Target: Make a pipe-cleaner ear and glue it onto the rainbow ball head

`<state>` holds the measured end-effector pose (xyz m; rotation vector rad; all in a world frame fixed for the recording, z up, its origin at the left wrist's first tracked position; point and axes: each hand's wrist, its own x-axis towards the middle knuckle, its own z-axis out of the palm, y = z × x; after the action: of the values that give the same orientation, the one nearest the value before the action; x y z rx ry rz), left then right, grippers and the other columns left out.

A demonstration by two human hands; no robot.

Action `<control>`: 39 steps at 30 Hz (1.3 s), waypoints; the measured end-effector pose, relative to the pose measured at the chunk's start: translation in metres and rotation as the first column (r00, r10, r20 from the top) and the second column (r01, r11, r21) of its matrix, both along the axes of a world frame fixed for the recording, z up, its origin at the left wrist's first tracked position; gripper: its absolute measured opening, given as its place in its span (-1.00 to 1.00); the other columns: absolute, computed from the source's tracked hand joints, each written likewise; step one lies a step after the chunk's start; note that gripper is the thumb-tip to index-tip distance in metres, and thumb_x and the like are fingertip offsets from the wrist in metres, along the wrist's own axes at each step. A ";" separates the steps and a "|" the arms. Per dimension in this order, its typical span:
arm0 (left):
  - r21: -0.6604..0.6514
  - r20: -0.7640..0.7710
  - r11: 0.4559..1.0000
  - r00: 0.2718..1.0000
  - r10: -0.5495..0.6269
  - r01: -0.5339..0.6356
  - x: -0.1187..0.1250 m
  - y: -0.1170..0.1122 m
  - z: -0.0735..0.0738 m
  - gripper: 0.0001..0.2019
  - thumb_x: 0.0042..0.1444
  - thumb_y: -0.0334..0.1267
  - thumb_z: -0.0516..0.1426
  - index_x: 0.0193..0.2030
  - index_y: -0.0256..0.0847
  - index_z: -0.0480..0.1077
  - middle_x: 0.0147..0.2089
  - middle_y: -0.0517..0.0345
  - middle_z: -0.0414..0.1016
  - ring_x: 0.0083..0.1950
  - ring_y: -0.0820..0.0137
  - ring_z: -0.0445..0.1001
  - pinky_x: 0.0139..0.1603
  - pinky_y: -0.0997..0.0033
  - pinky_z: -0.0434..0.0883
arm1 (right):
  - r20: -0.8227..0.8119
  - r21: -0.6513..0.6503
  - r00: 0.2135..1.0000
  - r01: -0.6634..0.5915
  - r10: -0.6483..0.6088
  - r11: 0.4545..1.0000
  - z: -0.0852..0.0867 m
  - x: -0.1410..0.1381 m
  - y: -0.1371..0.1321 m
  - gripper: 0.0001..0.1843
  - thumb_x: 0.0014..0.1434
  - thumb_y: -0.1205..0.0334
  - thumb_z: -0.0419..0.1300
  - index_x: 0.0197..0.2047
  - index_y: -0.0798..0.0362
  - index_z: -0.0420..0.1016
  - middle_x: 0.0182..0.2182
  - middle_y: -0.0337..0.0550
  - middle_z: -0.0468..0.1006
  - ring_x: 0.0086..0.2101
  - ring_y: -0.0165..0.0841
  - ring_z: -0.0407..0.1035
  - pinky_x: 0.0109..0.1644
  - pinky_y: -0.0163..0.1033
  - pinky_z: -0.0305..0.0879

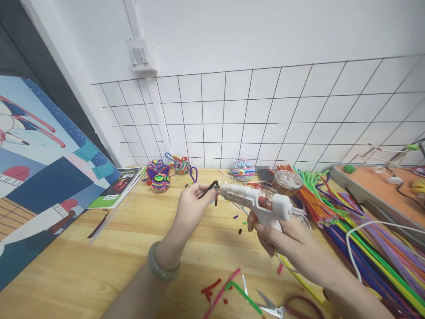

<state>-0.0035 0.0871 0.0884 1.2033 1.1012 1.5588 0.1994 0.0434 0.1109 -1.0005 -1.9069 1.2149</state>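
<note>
My right hand is wrapped round the handle of a white hot glue gun, whose nozzle points left. Between the thumb and fingers of my left hand is a short bent black pipe cleaner. The nozzle tip is at the pipe cleaner or just beside it; whether they touch I cannot tell. A pale bangle circles my left wrist. Small pipe cleaner clippings lie on the wooden table below my hands.
Colourful wrapped ornaments and a striped ball stand along the wall. Bundles of pipe cleaners cover the right side, crossed by a white cord. Scissors lie in front. A magazine is at left.
</note>
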 end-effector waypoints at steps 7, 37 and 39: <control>0.001 -0.005 1.000 1.000 0.004 -0.004 0.000 0.000 0.000 -0.87 -0.10 -0.26 0.25 -0.43 -0.28 0.43 -0.38 0.07 0.59 -0.27 0.33 0.54 -0.17 0.35 0.41 | -0.018 -0.020 1.000 0.006 -0.006 1.000 -0.001 0.000 0.000 -0.87 0.24 0.19 -0.05 -0.28 0.06 0.19 -0.47 -0.30 0.21 -0.54 -0.49 0.15 -0.49 -0.36 0.18; -0.033 0.141 0.999 0.990 -0.025 0.030 0.001 -0.001 0.001 -0.87 -0.11 -0.30 0.26 -0.42 -0.31 0.44 -0.42 0.08 0.58 -0.36 0.39 0.53 -0.21 0.39 0.42 | 0.001 -0.006 1.000 0.009 -0.009 1.000 0.000 0.001 0.000 -0.86 0.24 0.18 -0.06 -0.30 0.06 0.20 -0.54 -0.34 0.19 -0.55 -0.47 0.15 -0.49 -0.36 0.19; -0.059 0.224 0.996 0.973 -0.047 0.062 0.002 -0.001 0.003 -0.86 -0.14 -0.32 0.27 -0.43 -0.32 0.44 -0.43 0.10 0.57 -0.39 0.42 0.52 -0.23 0.40 0.43 | -0.009 -0.011 1.000 0.002 -0.002 1.000 -0.001 0.001 0.000 -0.85 0.24 0.17 -0.06 -0.29 0.06 0.20 -0.54 -0.34 0.19 -0.55 -0.47 0.15 -0.50 -0.36 0.18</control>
<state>-0.0020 0.0857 0.0919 0.9799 0.9578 1.5605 0.2005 0.0434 0.1101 -1.0011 -1.8938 1.2281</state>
